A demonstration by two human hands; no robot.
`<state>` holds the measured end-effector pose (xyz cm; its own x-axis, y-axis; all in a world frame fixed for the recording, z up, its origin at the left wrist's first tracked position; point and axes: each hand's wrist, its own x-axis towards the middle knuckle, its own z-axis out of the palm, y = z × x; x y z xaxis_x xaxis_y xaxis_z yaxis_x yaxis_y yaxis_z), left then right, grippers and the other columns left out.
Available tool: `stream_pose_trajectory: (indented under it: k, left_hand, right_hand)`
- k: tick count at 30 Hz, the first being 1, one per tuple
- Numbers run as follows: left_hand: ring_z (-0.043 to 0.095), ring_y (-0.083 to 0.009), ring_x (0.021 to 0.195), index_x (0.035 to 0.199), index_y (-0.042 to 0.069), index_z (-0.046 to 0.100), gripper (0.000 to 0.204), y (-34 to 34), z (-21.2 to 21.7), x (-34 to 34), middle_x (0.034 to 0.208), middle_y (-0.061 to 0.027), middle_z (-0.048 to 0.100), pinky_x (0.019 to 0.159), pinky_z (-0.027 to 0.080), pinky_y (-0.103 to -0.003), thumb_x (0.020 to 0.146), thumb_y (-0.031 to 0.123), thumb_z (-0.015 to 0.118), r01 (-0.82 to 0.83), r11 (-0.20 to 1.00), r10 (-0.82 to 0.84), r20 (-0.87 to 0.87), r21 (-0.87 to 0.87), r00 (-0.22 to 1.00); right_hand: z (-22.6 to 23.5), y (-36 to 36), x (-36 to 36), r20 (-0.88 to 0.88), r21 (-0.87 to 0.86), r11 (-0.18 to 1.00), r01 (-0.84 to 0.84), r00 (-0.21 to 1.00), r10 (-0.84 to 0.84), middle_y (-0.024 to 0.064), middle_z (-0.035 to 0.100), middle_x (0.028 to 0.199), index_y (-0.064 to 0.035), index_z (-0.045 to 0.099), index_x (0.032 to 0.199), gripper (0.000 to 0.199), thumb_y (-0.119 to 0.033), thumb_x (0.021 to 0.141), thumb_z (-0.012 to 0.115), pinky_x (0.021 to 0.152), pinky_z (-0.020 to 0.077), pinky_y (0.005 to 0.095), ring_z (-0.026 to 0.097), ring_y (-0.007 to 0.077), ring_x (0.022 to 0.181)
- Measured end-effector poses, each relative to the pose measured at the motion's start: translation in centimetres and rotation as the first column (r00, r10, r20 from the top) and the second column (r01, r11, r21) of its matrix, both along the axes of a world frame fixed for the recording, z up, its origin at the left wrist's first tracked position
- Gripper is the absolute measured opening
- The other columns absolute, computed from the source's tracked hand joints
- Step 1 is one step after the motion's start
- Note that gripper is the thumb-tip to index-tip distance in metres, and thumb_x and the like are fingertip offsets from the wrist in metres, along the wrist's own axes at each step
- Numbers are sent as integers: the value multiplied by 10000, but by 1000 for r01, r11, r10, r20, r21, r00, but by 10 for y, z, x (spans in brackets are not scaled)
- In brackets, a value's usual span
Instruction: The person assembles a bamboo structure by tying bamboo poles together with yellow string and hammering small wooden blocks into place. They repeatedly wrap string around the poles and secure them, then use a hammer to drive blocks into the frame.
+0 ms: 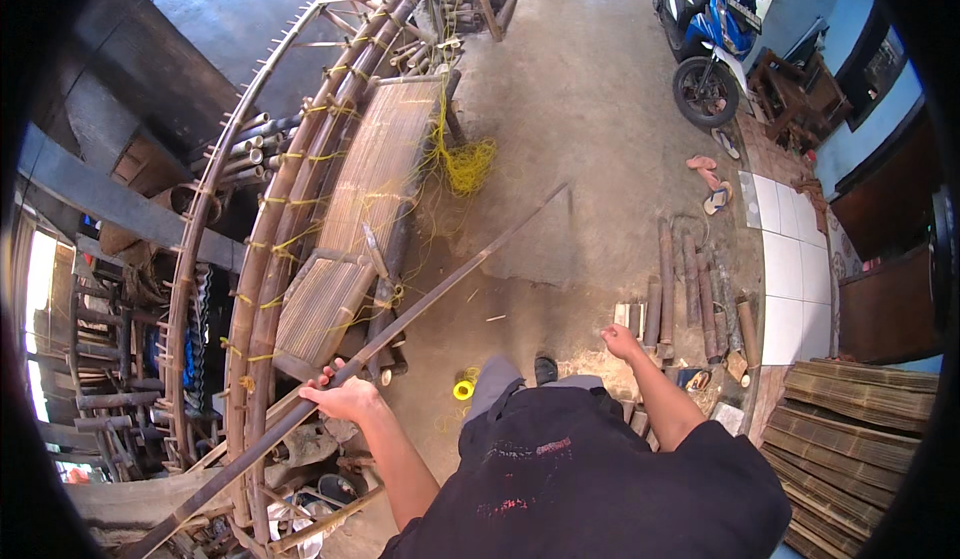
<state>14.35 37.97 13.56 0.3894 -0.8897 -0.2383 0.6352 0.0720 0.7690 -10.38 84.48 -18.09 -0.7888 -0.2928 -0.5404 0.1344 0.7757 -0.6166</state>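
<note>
A long dark bamboo pole point(440, 292) runs slantwise from the lower left to the middle of the floor, tapering toward its far end. My left hand point(345, 399) is closed around it near the lower part, palm turned up, some fingers showing beyond the pole. Out to the right, my right hand point(620, 343) is held above the floor with its fingers curled, and I see nothing in it. Beyond the pole lies a slatted bamboo bench panel point(375, 159), tied with yellow cord to a frame of long bamboo poles point(285, 189).
Tangled yellow cord point(468, 164) hangs off the panel; a yellow roll point(463, 390) lies near my feet. Cut bamboo lengths point(692, 289) lie on the right. Farther off stand a blue motorcycle point(712, 49) and sandals point(717, 199). Stacked slatted mats point(850, 429) stand at lower right.
</note>
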Motion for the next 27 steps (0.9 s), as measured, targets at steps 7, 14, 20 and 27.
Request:
stream_pose_trajectory:
  k: [7, 14, 20, 27]
  left_hand:
    - [529, -176, 671, 969, 34, 553, 435, -64, 9, -66, 741, -18, 471, 613, 535, -355, 1060, 458, 583, -206, 962, 239, 184, -182, 953]
    - [583, -231, 577, 863, -58, 627, 621, -146, -31, -95, 766, -149, 653, 490, 522, -350, 930, 549, 739, -540, 835, 530, 409, -100, 743]
    - [705, -333, 808, 1413, -7, 533, 670, -166, -7, -115, 986, -235, 743, 718, 610, -473, 980, 484, 675, -636, 768, 514, 659, -69, 549]
    - [689, -353, 829, 1346, -48, 566, 615, -151, 30, -168, 1015, -242, 736, 747, 585, -473, 1008, 460, 640, -537, 827, 482, 702, -166, 524]
  right_hand:
    - [16, -66, -97, 134, -153, 980, 124, 986, -103, 168, 747, 1101, -18, 682, 1244, 433, -362, 983, 654, 889, 550, 416, 715, 299, 1002]
    - [-54, -62, -230, -36, -65, 992, -109, 994, 107, 110, 751, 956, -28, 687, 1223, 419, -360, 969, 668, 739, 570, 388, 705, 178, 815]
    - [-35, -63, -337, 27, 294, 947, -131, 991, 128, 199, 749, 1139, -35, 732, 1192, 500, -438, 911, 638, 919, 554, 425, 726, 325, 1031]
    - [-43, -145, -451, 96, 249, 903, -351, 937, 337, 197, 750, 1143, -73, 739, 1208, 487, -434, 891, 661, 959, 548, 420, 714, 345, 1080]
